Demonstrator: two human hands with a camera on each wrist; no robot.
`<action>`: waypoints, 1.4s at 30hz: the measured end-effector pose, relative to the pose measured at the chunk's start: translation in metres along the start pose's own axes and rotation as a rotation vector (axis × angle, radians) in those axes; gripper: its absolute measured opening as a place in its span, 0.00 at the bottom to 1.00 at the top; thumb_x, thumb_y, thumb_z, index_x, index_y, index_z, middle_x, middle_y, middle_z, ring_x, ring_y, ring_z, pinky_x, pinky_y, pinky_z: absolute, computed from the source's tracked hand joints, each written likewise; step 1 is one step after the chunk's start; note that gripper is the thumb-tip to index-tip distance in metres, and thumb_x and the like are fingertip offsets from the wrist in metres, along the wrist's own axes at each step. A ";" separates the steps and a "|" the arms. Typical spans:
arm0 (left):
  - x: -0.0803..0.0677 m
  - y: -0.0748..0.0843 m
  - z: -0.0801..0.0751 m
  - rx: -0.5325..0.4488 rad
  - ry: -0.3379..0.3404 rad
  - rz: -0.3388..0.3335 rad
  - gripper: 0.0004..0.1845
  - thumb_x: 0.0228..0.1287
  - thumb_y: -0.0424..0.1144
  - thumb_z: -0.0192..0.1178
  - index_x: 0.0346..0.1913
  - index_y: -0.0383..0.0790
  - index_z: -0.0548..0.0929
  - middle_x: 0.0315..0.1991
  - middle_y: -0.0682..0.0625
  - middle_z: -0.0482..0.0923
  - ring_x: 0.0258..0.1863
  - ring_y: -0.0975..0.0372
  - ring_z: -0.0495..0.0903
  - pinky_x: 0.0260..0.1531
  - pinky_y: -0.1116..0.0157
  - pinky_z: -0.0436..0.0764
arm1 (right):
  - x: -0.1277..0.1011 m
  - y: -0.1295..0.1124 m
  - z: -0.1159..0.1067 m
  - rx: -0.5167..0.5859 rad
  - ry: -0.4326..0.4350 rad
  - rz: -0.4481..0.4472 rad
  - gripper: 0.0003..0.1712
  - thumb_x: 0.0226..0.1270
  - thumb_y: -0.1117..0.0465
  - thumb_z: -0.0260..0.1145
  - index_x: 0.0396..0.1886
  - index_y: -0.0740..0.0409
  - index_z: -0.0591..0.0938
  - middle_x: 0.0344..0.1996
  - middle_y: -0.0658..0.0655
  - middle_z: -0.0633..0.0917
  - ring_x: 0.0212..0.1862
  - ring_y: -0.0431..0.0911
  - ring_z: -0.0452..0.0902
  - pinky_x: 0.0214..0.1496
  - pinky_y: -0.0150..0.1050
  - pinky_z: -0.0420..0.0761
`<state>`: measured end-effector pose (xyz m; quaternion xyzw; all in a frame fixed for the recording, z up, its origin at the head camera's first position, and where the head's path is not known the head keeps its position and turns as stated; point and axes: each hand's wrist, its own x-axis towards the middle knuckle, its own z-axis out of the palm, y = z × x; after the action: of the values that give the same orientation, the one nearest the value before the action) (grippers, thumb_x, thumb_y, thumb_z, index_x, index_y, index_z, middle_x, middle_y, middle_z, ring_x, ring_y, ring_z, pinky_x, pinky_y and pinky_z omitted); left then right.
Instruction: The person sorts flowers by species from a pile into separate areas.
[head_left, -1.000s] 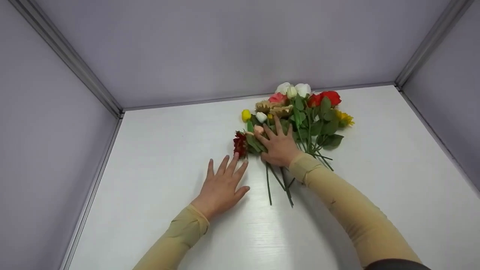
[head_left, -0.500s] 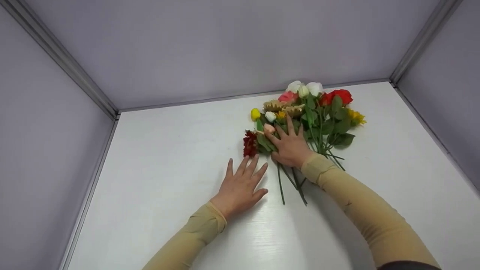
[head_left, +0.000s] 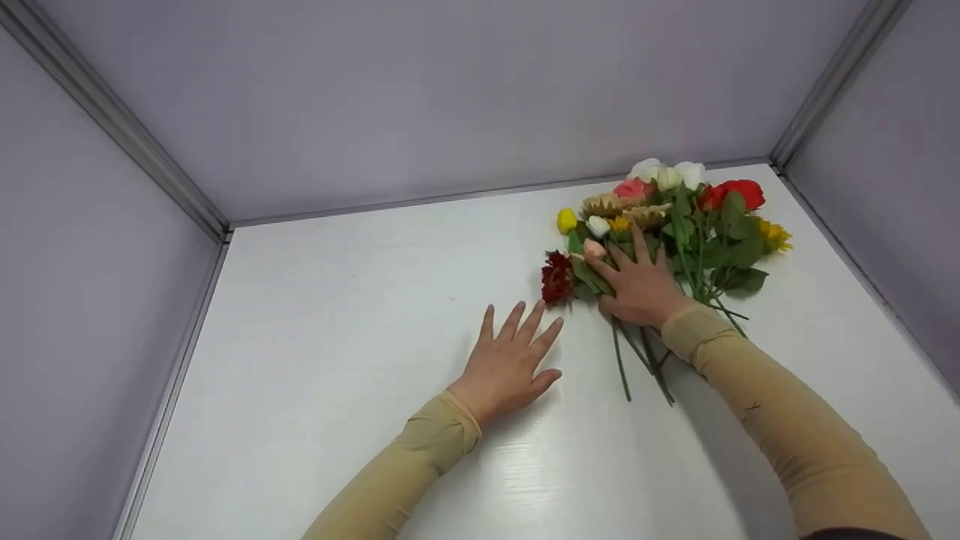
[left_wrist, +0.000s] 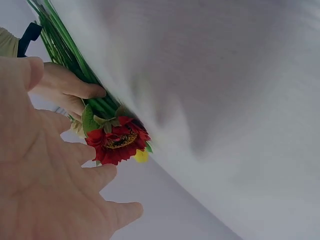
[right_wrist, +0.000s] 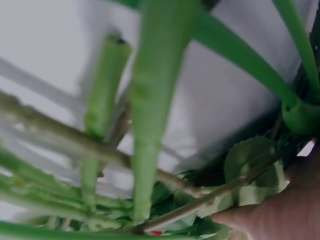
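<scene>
Probably light, squashable flowers [head_left: 652,215]; grab by the stems [left_wrist: 67,52]. Got fingers [head_left: 532,322] spread on left hand [head_left: 504,371] and right hand [head_left: 641,292].

The person wears 2 close-fitting tan sleeves, the left sleeve [head_left: 390,480] and right sleeve [head_left: 795,427], with wrinkled cuffs [head_left: 442,427]. The right bears 1 small dark mark [head_left: 754,406]; 1 angular black piece [left_wrist: 31,35] shows beside its cuff.
</scene>
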<state>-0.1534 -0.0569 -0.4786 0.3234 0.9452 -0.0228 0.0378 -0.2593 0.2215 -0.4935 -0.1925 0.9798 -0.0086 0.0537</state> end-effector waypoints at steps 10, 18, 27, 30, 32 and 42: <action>0.042 0.031 0.002 0.033 -0.010 0.041 0.40 0.77 0.69 0.39 0.84 0.61 0.45 0.84 0.51 0.37 0.82 0.52 0.40 0.75 0.38 0.43 | -0.014 0.049 0.001 0.017 0.007 0.025 0.46 0.72 0.42 0.61 0.84 0.41 0.54 0.79 0.66 0.58 0.78 0.71 0.25 0.68 0.80 0.43; 0.062 0.046 0.003 0.048 -0.012 0.051 0.40 0.76 0.70 0.38 0.84 0.62 0.46 0.84 0.51 0.37 0.82 0.52 0.39 0.75 0.39 0.43 | -0.018 0.068 0.002 0.016 0.001 0.039 0.46 0.71 0.43 0.61 0.84 0.40 0.54 0.80 0.64 0.57 0.79 0.68 0.22 0.69 0.80 0.43; 0.064 0.050 0.004 0.052 -0.015 0.057 0.40 0.76 0.71 0.38 0.83 0.63 0.46 0.84 0.52 0.38 0.82 0.53 0.40 0.75 0.39 0.44 | -0.021 0.079 0.003 0.017 0.024 0.029 0.45 0.71 0.43 0.61 0.84 0.40 0.55 0.79 0.65 0.59 0.79 0.68 0.23 0.68 0.80 0.44; 0.064 0.051 0.004 0.053 -0.023 0.057 0.40 0.76 0.71 0.38 0.83 0.63 0.46 0.84 0.52 0.38 0.82 0.53 0.40 0.75 0.39 0.44 | -0.021 0.079 0.003 0.018 0.027 0.017 0.44 0.72 0.44 0.60 0.84 0.41 0.55 0.79 0.66 0.59 0.79 0.68 0.24 0.68 0.80 0.44; 0.065 0.051 0.004 0.057 -0.024 0.059 0.40 0.76 0.71 0.38 0.83 0.63 0.46 0.84 0.52 0.39 0.82 0.53 0.41 0.75 0.39 0.44 | -0.021 0.079 0.002 0.022 0.028 0.017 0.45 0.72 0.44 0.61 0.84 0.41 0.55 0.79 0.66 0.60 0.79 0.68 0.24 0.68 0.80 0.44; 0.069 0.062 0.000 0.049 -0.005 0.091 0.40 0.76 0.70 0.39 0.84 0.63 0.46 0.84 0.51 0.39 0.82 0.53 0.40 0.76 0.41 0.43 | -0.019 0.079 0.001 0.029 0.031 0.019 0.45 0.71 0.44 0.62 0.83 0.40 0.56 0.78 0.65 0.60 0.79 0.67 0.24 0.69 0.80 0.43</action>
<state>-0.1695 0.0343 -0.4859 0.3670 0.9285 -0.0448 0.0334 -0.2721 0.3021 -0.4954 -0.1821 0.9821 -0.0251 0.0412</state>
